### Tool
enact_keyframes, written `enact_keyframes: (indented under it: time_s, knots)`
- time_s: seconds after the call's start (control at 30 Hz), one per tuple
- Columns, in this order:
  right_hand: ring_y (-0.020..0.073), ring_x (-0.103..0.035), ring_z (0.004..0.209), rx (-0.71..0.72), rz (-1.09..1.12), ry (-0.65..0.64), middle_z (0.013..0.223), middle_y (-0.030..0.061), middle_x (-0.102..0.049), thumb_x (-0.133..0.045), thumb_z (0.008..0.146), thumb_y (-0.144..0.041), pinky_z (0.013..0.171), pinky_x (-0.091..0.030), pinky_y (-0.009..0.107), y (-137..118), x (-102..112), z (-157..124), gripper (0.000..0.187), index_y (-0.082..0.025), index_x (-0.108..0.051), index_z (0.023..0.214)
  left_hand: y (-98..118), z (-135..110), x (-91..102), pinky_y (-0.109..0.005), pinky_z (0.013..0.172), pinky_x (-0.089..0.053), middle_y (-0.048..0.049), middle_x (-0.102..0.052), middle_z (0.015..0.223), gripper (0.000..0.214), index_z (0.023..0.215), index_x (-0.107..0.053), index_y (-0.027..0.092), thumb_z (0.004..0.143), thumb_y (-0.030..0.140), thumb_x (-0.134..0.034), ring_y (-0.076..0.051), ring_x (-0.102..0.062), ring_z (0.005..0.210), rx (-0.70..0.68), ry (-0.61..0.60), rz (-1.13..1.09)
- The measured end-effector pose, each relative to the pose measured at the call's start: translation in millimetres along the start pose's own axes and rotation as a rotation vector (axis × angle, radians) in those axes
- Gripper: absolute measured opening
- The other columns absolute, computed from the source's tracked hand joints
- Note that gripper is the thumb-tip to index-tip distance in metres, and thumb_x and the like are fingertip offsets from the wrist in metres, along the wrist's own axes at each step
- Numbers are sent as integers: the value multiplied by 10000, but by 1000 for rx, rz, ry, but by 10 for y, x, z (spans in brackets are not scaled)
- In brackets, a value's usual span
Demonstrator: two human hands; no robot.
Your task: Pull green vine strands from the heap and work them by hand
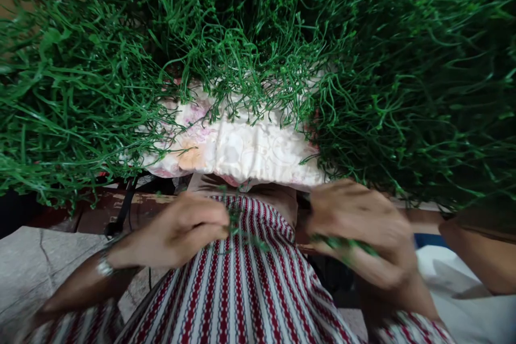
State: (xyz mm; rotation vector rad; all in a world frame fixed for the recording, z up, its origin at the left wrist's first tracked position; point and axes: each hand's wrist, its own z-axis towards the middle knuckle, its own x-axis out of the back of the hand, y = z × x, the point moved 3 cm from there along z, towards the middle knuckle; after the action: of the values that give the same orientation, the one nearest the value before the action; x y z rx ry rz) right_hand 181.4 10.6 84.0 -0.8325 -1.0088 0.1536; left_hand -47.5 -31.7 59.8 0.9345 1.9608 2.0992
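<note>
Greens, left: a thick heap of thin green stems (pixel 76 97) spreads across the cloth, hanging over the brown wooden edge (pixel 92 212).
Floor: pale floor (pixel 28 274) below that edge.
Left hand: this hand (pixel 173 231), a shiny band (pixel 105 265) at its wrist, is curled with fingertips together, seemingly pinching a sprig (pixel 233 220); motion blurs it.
Cloth, middle: flowered cloth (pixel 258 153) shows between the heap's two sides.
Clothing: a red-and-white striped garment (pixel 253 290) lies below both hands.
Right hand: this hand (pixel 363 231) is folded closed around a few stems (pixel 350 246), near the cloth's front corner.
Greens, right: the heap continues, darker, beyond this hand.
Far right: white fabric (pixel 447 274).
</note>
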Motion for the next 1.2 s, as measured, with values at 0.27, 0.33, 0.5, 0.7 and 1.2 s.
enact_keyframes:
  time_s: [0.27,0.33,0.5,0.7,1.2]
  knots:
    - [208,-531,1007,-29,32,233,1041,96,-586,-418,887,-187,878,-427,400,233,-171,292,120,-186,-489,790,-389,417,-129,-208,537,-420,3,-550,656,210,613,-587,157,663,302,-731,-87,-518,588,237,478,-729]
    - [185,-558,977,-25,103,282,1002,93,-599,-390,896,-159,860,-451,373,253,-309,352,111,-182,-479,834,-385,472,-129,-200,546,-434,7,-587,645,217,619,-606,157,607,300,-769,-84,-542,584,269,529,-826]
    - [156,-568,920,-100,223,458,975,93,-582,-390,915,-216,776,-472,292,331,-626,487,107,-174,-468,853,-362,565,-202,-171,435,-384,21,-590,561,253,590,-626,144,520,304,-809,-55,-489,466,362,475,-973]
    - [115,-544,813,-246,374,559,871,36,-555,-410,921,-277,736,-441,225,395,-800,457,135,-172,-495,912,-418,568,-248,-147,302,-275,37,-612,610,244,667,-619,173,565,323,-783,-31,-416,361,387,648,-917]
    - [70,-422,611,-456,916,326,678,-32,-449,-628,787,-384,572,-359,189,470,-898,406,263,-149,-511,804,-487,532,-296,-195,540,-337,37,-432,577,226,593,-529,165,749,275,-651,-83,-406,568,58,743,-532]
